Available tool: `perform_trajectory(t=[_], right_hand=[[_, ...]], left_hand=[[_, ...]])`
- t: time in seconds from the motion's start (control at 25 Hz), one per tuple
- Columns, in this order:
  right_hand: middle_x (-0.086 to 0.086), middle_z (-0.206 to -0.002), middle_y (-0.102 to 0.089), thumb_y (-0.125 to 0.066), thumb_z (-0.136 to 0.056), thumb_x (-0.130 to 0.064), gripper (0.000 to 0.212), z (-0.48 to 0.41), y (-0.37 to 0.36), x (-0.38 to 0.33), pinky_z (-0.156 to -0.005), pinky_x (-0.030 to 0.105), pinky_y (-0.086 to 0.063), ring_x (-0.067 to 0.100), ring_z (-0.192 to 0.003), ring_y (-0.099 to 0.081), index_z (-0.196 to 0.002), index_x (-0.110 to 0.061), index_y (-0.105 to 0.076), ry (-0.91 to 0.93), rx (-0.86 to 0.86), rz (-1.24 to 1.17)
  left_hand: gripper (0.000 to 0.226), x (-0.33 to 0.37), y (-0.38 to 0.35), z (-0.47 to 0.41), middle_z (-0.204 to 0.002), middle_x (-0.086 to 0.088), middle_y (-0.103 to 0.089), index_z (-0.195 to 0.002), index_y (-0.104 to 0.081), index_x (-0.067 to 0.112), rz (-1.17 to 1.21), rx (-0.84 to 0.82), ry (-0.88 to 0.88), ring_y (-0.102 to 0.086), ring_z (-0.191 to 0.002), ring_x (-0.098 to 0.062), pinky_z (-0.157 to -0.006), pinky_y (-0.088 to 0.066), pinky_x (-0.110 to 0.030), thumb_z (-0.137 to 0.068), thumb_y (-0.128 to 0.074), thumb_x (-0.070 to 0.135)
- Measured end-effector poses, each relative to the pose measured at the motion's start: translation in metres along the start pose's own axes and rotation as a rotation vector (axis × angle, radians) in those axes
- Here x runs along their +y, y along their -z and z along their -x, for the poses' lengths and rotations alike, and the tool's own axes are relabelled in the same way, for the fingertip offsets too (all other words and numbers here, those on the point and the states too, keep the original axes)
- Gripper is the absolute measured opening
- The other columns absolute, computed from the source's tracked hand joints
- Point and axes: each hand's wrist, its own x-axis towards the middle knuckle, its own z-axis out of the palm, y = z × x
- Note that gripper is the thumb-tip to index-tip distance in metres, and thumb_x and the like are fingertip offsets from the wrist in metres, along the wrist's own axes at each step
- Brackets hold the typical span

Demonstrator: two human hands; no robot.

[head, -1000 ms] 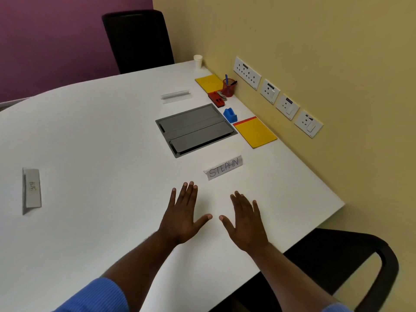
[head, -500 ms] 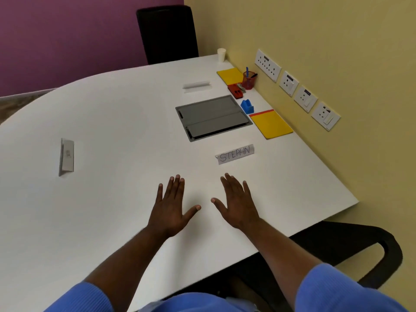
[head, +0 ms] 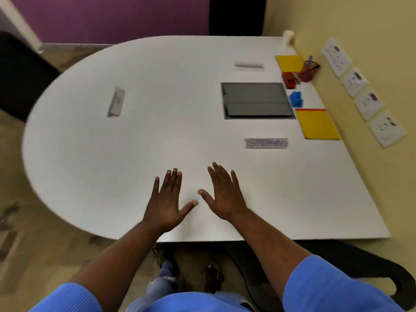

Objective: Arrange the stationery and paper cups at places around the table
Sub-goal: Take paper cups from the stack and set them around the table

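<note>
My left hand and my right hand lie flat and empty on the white table, fingers spread, near its front edge. Along the right side sit a yellow notepad with a red strip, a blue holder, a red stapler, a red mesh pen cup, a second yellow pad and a white paper cup at the far corner. A name card reading STEPHN stands just beyond my right hand. Two more name cards stand at the left and the far side.
A grey cable hatch is set into the table. Wall sockets line the yellow wall on the right. Black chairs stand at the far end, at the left and at the lower right.
The view has swung left and tilted down, showing more of the table's rounded left end and the floor. Both hands stay flat and empty on the table.
</note>
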Motion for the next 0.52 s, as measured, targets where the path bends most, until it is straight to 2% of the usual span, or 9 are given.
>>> perform_trajectory(t=[0.24,0.36,0.52], right_hand=[[-0.001,-0.171,-0.003,-0.013,-0.096,-0.076,0.086,-0.039,-0.029,-0.079,-0.127,0.048,0.003,0.015,-0.157,-0.002,-0.162,-0.022,-0.007,0.234,-0.07,0.026],[0.0,-0.171,0.0,-0.015,-0.096,-0.076,0.087,-0.061,-0.041,-0.127,-0.127,0.05,-0.001,0.016,-0.158,-0.001,-0.163,-0.022,-0.002,0.337,-0.067,0.0],[0.001,-0.171,0.002,-0.018,-0.096,-0.076,0.087,-0.093,-0.065,-0.211,-0.127,0.052,-0.002,0.018,-0.158,-0.001,-0.163,-0.021,-0.003,0.484,-0.09,0.026]], left_hand=[[0.1,-0.061,0.023,0.067,-0.17,-0.003,0.016,-0.163,0.01,0.012,-0.009,0.011,0.287,0.02,-0.157,-0.017,-0.128,0.006,-0.05,-0.096,-0.016,0.081],[0.101,-0.095,0.035,0.092,-0.169,-0.004,0.021,-0.161,0.014,0.011,-0.031,0.036,0.387,0.024,-0.155,-0.017,-0.128,0.008,-0.049,-0.094,-0.012,0.081],[0.1,-0.165,0.049,0.13,-0.169,-0.003,0.022,-0.162,0.014,0.012,-0.001,0.121,0.524,0.025,-0.155,-0.016,-0.127,0.011,-0.048,-0.096,-0.017,0.08]])
